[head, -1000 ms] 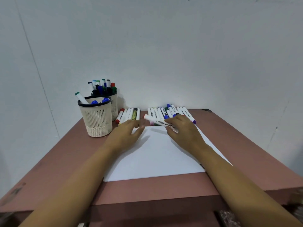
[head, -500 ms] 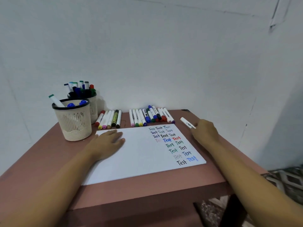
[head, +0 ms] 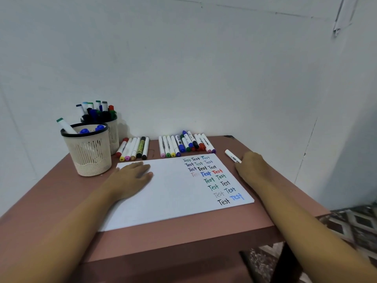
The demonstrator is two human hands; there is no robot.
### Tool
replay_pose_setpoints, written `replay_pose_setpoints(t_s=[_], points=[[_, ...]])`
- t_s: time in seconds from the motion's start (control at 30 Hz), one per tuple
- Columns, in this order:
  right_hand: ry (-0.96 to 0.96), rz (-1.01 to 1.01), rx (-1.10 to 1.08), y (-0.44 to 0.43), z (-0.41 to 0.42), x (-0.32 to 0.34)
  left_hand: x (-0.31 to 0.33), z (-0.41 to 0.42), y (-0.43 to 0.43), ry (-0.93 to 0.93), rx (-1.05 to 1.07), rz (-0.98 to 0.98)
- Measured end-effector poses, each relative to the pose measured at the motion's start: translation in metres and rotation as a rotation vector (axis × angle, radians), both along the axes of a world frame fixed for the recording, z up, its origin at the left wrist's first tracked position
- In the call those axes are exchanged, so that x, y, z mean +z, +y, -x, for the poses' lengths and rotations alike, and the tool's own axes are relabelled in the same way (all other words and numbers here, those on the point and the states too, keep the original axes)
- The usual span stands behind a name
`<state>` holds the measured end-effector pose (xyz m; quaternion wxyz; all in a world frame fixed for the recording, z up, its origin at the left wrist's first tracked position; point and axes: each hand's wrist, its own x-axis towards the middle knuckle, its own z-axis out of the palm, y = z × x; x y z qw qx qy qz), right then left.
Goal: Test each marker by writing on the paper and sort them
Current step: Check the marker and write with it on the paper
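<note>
The left hand (head: 132, 176) lies flat on the left half of the paper (head: 163, 201), fingers straight, pinning it. The right hand (head: 252, 169) sits just off the paper's right edge, fingers curled over the near end of a white marker (head: 231, 155) on the desk (head: 183, 237). Whether they pinch it or merely touch it, I cannot tell. Best next: grip mid-barrel, uncap, and write 1 clear word in the paper's blank space beside the Test words (head: 212, 176), keeping the sheet pinned.
</note>
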<state>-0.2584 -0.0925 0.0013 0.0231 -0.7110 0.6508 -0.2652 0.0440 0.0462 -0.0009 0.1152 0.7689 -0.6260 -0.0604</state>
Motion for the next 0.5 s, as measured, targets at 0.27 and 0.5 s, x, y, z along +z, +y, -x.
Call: replay_pose_setpoints(t_s=[0.27, 0.5], points=[[0.012, 0.018, -0.018, 0.0056, -0.0048, 0.0033, 0.0013, 0.0016, -0.0001, -0.001, 0.0, -0.003], [-0.006, 0.019, 0.015, 0.0051, -0.0031, 0.0049, 0.0007, 0.001, 0.0001, -0.002, -0.001, -0.006]])
